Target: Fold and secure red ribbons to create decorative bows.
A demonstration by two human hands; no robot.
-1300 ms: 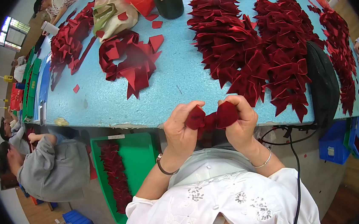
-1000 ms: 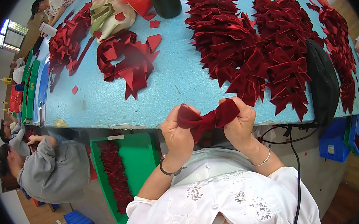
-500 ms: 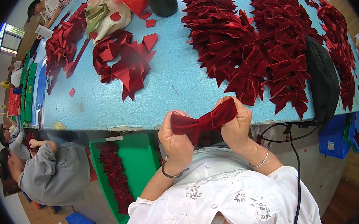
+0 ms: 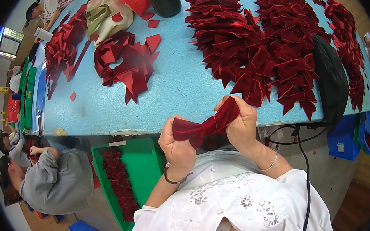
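A dark red velvet bow (image 4: 206, 127) is stretched between my hands, just in front of the table's near edge. My left hand (image 4: 176, 145) grips its left loop, thumb toward the top. On the other side my right hand (image 4: 242, 126) pinches the right loop, which sits higher than the left. The bow tilts, and its tails hang under the knot, partly hidden. Beyond my hands, long overlapping rows of finished bows (image 4: 231, 36) lie on the blue table (image 4: 169, 90). A second row of bows (image 4: 291, 49) runs beside them.
Loose red fabric strips (image 4: 134, 69) lie at the left. A dark cylinder (image 4: 164, 0) and a cream cloth bag (image 4: 108, 21) stand farther back. A black bag (image 4: 331, 80) hangs at the right edge with a cable. A green bin (image 4: 148, 171) holds more bows. Co-workers sit at left.
Both hands have shifted slightly left with the bow. The right hand has risen a little, so the bow's right loop is tilted up more.
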